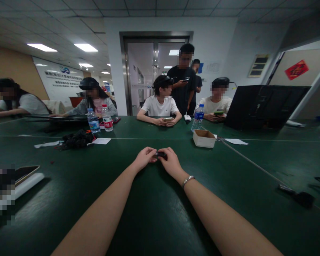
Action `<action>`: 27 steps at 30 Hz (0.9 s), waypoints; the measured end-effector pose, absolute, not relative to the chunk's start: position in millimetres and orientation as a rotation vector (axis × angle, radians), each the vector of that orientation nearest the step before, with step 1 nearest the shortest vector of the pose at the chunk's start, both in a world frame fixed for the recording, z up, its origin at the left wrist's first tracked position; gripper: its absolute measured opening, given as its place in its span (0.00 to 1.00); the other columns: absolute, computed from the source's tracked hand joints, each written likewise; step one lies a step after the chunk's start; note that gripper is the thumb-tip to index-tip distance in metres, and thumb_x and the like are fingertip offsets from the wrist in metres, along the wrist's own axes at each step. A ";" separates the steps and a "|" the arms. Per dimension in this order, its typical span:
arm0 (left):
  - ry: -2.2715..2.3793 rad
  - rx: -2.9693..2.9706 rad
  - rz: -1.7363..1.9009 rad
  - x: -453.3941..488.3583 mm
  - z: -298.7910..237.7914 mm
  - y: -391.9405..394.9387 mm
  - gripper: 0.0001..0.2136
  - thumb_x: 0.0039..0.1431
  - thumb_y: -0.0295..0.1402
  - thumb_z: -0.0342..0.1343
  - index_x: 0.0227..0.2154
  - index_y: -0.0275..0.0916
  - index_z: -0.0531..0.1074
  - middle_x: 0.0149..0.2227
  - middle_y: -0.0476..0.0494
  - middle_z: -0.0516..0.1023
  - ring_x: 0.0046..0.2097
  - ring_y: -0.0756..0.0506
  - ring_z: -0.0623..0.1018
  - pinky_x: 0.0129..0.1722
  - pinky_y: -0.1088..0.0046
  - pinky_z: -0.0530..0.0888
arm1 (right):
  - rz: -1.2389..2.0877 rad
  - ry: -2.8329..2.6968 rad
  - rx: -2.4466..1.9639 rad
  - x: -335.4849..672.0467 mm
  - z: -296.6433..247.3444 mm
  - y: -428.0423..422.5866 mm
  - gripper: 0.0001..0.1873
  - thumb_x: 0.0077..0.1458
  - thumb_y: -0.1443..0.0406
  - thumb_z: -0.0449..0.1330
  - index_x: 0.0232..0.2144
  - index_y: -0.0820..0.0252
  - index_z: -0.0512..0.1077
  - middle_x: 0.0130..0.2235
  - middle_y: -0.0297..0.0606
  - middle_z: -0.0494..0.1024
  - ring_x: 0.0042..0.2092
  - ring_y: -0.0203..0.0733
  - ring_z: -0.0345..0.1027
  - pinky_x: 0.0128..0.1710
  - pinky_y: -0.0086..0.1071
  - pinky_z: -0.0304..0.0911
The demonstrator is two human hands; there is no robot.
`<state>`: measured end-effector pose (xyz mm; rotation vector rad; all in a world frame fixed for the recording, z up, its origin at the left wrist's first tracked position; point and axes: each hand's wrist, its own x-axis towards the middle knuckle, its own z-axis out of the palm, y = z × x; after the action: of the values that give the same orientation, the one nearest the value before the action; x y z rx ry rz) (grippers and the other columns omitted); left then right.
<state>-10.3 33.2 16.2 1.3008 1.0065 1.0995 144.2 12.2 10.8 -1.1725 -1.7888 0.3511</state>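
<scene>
Both of my hands meet over the green table, in front of me. A small dark stick-like object with a lighter grey left end is held level between them; it is too small to tell its kind. My right hand has its fingers closed round the black part. At the grey end, the fingertips of my left hand are pinched together. A silver band sits on my right wrist. Parts of the object are hidden behind my fingers.
A small open box and a water bottle stand ahead to the right. Two bottles and a bundle of black cables are ahead left. A large black monitor stands farther right. Several people sit or stand across the table.
</scene>
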 end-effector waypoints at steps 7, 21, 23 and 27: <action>0.947 1.385 1.088 -11.4 15.5 33.0 0.08 0.50 0.31 0.60 0.31 0.33 0.69 0.28 0.49 0.72 0.28 0.54 0.73 0.31 0.78 0.70 | 0.341 -1.801 -1.184 143.2 12.9 10.2 0.12 0.47 0.74 0.57 0.36 0.58 0.73 0.37 0.36 0.69 0.40 0.37 0.65 0.43 0.34 0.63; 0.926 1.389 1.143 -14.5 16.7 31.2 0.13 0.43 0.34 0.65 0.29 0.35 0.70 0.31 0.48 0.72 0.32 0.52 0.73 0.39 0.72 0.72 | 0.376 -1.712 -1.231 145.8 4.0 18.9 0.19 0.46 0.71 0.59 0.43 0.58 0.70 0.42 0.38 0.73 0.41 0.39 0.67 0.44 0.37 0.64; 0.924 1.308 1.168 -13.4 16.0 32.6 0.12 0.46 0.36 0.64 0.30 0.35 0.70 0.31 0.47 0.72 0.32 0.52 0.74 0.38 0.72 0.73 | 0.376 -1.714 -1.232 145.9 3.3 19.3 0.18 0.47 0.71 0.58 0.43 0.58 0.71 0.41 0.38 0.74 0.40 0.38 0.67 0.44 0.37 0.64; 0.937 1.234 1.215 -11.4 12.7 36.3 0.12 0.47 0.36 0.63 0.32 0.35 0.69 0.32 0.46 0.73 0.32 0.53 0.74 0.36 0.74 0.74 | 0.373 -1.732 -1.223 145.4 4.9 17.7 0.16 0.47 0.71 0.57 0.41 0.58 0.72 0.40 0.38 0.74 0.38 0.37 0.68 0.43 0.36 0.65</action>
<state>-11.4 36.3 12.7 1.2341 0.9372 1.2145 145.4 17.7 4.9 -1.2234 -1.7323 0.3732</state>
